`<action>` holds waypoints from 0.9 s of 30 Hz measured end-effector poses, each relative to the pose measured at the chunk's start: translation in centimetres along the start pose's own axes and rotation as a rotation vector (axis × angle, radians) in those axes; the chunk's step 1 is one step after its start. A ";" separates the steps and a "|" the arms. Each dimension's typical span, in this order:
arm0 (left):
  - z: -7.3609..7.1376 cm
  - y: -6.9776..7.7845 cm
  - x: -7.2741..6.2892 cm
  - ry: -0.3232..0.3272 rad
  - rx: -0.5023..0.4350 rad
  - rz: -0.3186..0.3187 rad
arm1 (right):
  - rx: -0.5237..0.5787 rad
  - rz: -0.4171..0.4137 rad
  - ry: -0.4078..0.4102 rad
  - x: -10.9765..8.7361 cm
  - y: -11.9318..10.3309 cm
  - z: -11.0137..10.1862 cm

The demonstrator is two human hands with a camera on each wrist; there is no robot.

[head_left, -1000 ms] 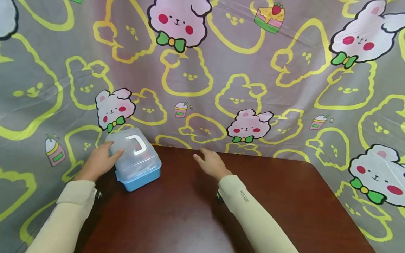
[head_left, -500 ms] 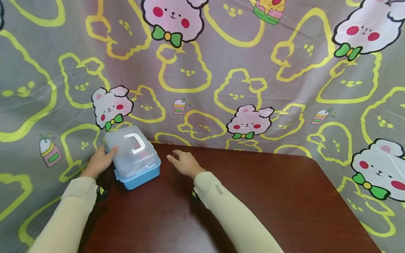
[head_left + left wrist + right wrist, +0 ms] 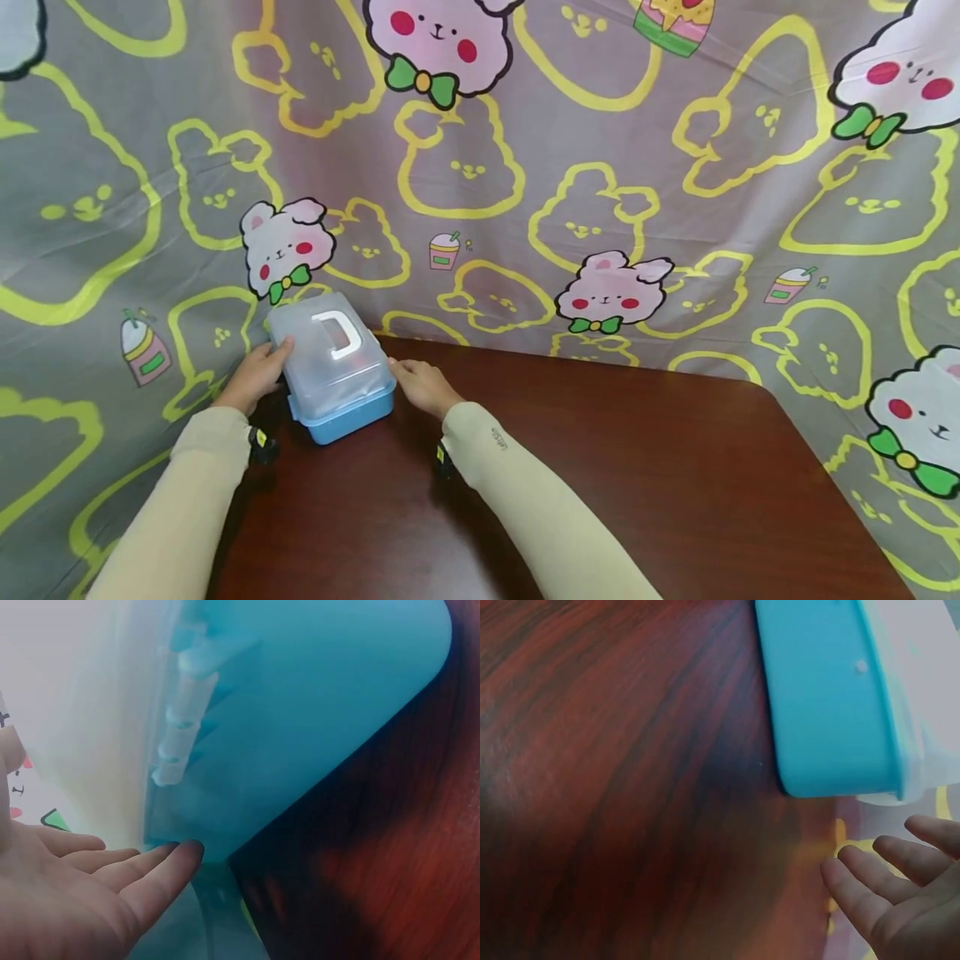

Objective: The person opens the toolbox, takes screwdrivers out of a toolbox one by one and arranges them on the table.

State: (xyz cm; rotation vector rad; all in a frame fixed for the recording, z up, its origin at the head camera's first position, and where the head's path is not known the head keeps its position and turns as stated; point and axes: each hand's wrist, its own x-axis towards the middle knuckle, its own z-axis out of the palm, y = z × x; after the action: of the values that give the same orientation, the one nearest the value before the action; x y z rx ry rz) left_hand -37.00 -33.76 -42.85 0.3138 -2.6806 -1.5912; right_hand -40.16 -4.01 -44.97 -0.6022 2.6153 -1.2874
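Observation:
A storage box with a clear lid (image 3: 311, 354) and a light blue base (image 3: 352, 418) stands at the table's back left. A white handle (image 3: 347, 335) lies on its lid. My left hand (image 3: 258, 377) is at the box's left side, its thumb by the lid's edge. The left wrist view shows that hand's fingers (image 3: 161, 881) extended beside the blue wall, near a white hinge or latch strip (image 3: 180, 724). On the other side, my right hand (image 3: 426, 387) reaches the box's right edge. Its fingers (image 3: 859, 896) are spread near the box's corner; contact is unclear.
The box stands on a dark reddish-brown wooden table (image 3: 600, 467). A grey curtain (image 3: 487, 233) with cartoon rabbits hangs behind the table and along both sides, close to the box's left and back.
My right hand has moved left across the table to the box's right side. My left hand has lowered from over the lid to its left side. The box stays in place.

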 end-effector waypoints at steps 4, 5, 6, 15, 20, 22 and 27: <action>0.2 -0.4 -0.1 -0.002 -0.041 0.009 | 0.031 0.011 -0.015 0.0 0.6 0.7; 0.2 -0.5 -0.1 -0.004 -0.060 0.015 | 0.050 0.013 -0.012 0.0 0.6 0.8; 0.3 -0.6 -0.1 -0.005 -0.079 0.022 | 0.071 0.017 -0.009 0.0 0.7 0.9; 0.4 -0.5 -0.3 -0.019 -0.133 0.020 | 0.301 0.065 -0.008 0.2 -0.1 1.7; 0.1 0.0 0.2 0.000 -0.148 0.009 | 0.340 0.071 0.007 0.5 -0.9 1.6; 0.2 0.1 0.3 0.000 -0.154 -0.003 | 0.342 0.076 0.006 0.6 -0.9 1.5; 0.5 0.1 0.1 0.010 -0.170 -0.008 | 0.359 0.071 -0.014 0.5 -0.5 1.3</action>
State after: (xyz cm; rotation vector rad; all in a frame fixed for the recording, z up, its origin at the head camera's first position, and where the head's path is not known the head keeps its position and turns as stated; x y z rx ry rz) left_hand -37.20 -33.27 -43.00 0.3279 -2.5176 -1.7990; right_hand -40.05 -5.42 -45.30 -0.4507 2.2865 -1.6649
